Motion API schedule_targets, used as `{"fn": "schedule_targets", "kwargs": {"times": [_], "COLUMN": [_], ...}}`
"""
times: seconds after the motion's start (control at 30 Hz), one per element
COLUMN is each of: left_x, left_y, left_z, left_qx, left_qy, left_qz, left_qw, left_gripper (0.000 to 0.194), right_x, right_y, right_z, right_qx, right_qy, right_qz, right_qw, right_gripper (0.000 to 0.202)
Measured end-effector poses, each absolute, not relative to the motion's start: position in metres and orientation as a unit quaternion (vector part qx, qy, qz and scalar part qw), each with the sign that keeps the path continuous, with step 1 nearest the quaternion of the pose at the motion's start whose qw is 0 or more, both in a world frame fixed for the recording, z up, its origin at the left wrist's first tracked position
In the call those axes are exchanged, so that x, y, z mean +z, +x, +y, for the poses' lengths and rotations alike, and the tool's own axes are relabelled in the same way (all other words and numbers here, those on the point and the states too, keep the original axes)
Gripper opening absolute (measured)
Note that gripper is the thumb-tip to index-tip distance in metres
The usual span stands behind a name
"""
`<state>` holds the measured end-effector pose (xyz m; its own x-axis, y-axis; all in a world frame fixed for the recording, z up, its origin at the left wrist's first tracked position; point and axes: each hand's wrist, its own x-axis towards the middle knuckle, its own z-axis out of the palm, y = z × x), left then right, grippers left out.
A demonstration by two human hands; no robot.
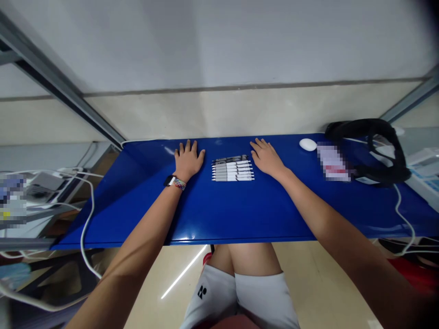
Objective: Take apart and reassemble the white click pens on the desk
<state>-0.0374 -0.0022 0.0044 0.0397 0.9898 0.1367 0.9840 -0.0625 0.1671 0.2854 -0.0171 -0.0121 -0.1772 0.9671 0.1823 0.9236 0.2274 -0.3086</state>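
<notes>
Row of click pens (233, 171) lies between left hand (188, 161) and right hand (268, 159), just beside each; both palm-down, spread flat, empty.

The counter (212, 210) has a smooth, glossy surface, hard-looking and shiny enough to catch bright glints along its front edge. The pens (240, 172) look like plastic, with smooth pale barrels and duller grey grips (221, 175). The white oval object (307, 145) looks like smooth plastic; the black band (399, 151) is matt. Painted metal seems to form the frame bar (98, 121), while the wall (240, 41) is flat and matt. The floor (318, 283) is polished — it mirrors a light streak — and the shorts (264, 292) are soft, matt cloth.
</notes>
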Motion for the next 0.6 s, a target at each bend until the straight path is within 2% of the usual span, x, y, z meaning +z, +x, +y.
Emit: {"fn": "schedule_targets", "kwargs": {"times": [0.6], "left_x": [0.0053], "left_y": [-0.0375], "left_z": [-0.0025], "left_qx": [0.103], "left_qy": [0.72], "left_qz": [0.686], "left_qw": [0.019], "left_gripper": [0.079], "right_x": [-0.0096], "right_y": [0.2847], "right_z": [-0.0183], "right_qx": [0.065], "right_qy": [-0.617], "right_qz": [-0.765], "right_qw": [0.17], "right_gripper": [0.062]}}
